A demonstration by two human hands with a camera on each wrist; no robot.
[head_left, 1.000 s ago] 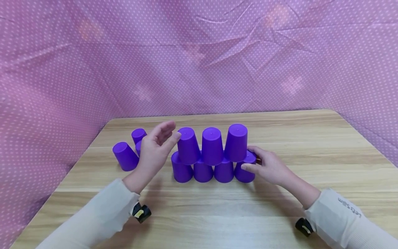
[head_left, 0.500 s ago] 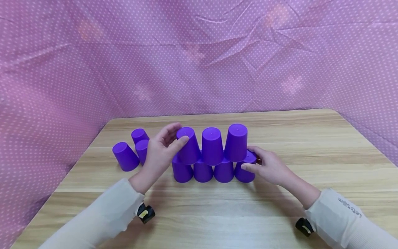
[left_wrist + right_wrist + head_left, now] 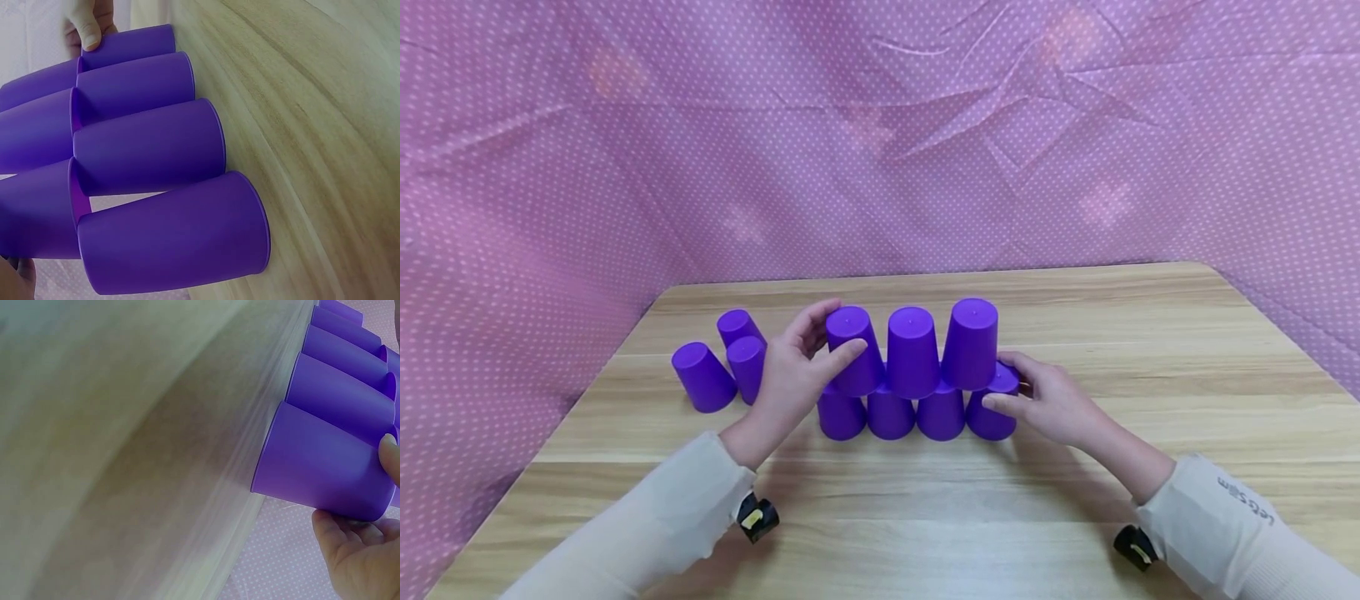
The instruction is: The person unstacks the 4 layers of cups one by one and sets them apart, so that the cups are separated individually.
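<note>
Purple cups stand upside down in two rows at the table's middle. Several form the bottom row, including a left-end cup (image 3: pixel 842 418). Above them sit a left upper cup (image 3: pixel 857 375), a middle upper cup (image 3: pixel 912 358) and a right upper cup (image 3: pixel 970 350). My left hand (image 3: pixel 786 375) holds the left upper cup, thumb in front and fingers behind, partly hidden. The right hand (image 3: pixel 1051 404) grips the bottom row's right-end cup (image 3: pixel 325 462) between thumb and fingers. In the left wrist view, the upper cups' rims overlap the tops of the bottom row.
Left of the stack three more upside-down cups stand apart: a front cup (image 3: pixel 703 379), a rear cup (image 3: pixel 737 327) and one close beside my left hand, a nearer cup (image 3: pixel 747 367). The wooden table (image 3: pixel 925 517) ends at a pink dotted cloth (image 3: pixel 880 150).
The left hand has moved right and its thumb has come across the front of the left upper cup. My right hand has stayed at the right-end cup.
</note>
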